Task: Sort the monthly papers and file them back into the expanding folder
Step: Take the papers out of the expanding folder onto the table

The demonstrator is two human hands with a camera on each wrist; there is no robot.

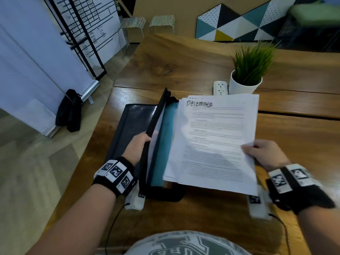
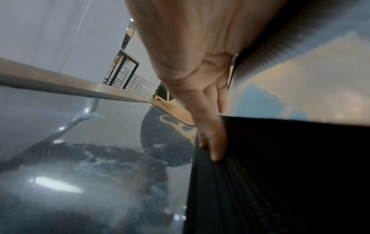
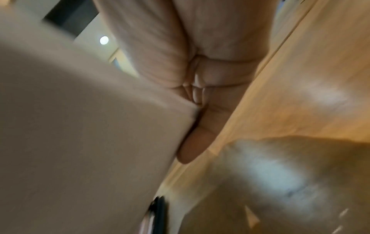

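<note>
Black expanding folder (image 1: 147,137) open on wooden table (image 1: 184,67), near potted grass plant (image 1: 246,74). Left hand (image 1: 137,146) grips folder's raised front wall, fingers curled over edge. Right hand (image 1: 265,153) pinches paper stack (image 1: 215,140), top sheet "December", over folder's right side.

A wooden tabletop (image 1: 184,57) carries a white pot (image 1: 243,88) of green grass-like plant (image 1: 253,61) at the far right, with a white power strip (image 1: 220,87) just left of it. Behind the tabletop leans a board of coloured triangles (image 1: 237,24), and two stools (image 1: 147,26) stand to its left. On the floor at left, a black bag (image 1: 69,111) lies against a white banner stand (image 1: 36,67), with a black metal rack (image 1: 82,37) farther back.
</note>
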